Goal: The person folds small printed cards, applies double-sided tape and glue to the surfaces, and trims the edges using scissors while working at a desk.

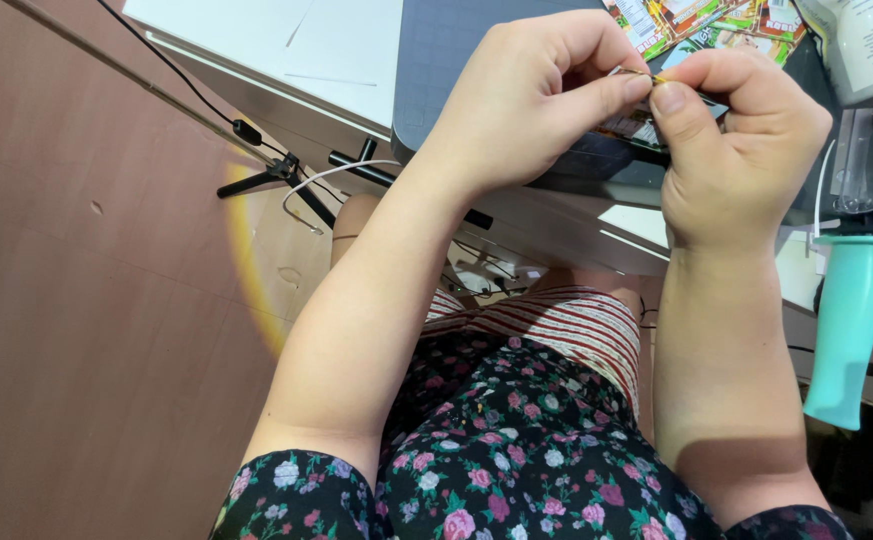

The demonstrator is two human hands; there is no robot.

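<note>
A thin, yellowish wire-like piece was pinched between the fingertips of the left hand and the right hand, both clenched around it above the dark grey cutting mat. The mat lay on a white worktop. A teal plastic handle hung at the worktop's right edge. Brown flooring lay below, crossed by a black cable.

A grey cutting mat lies on the white table, a teal handle hanging at its edge.
</note>
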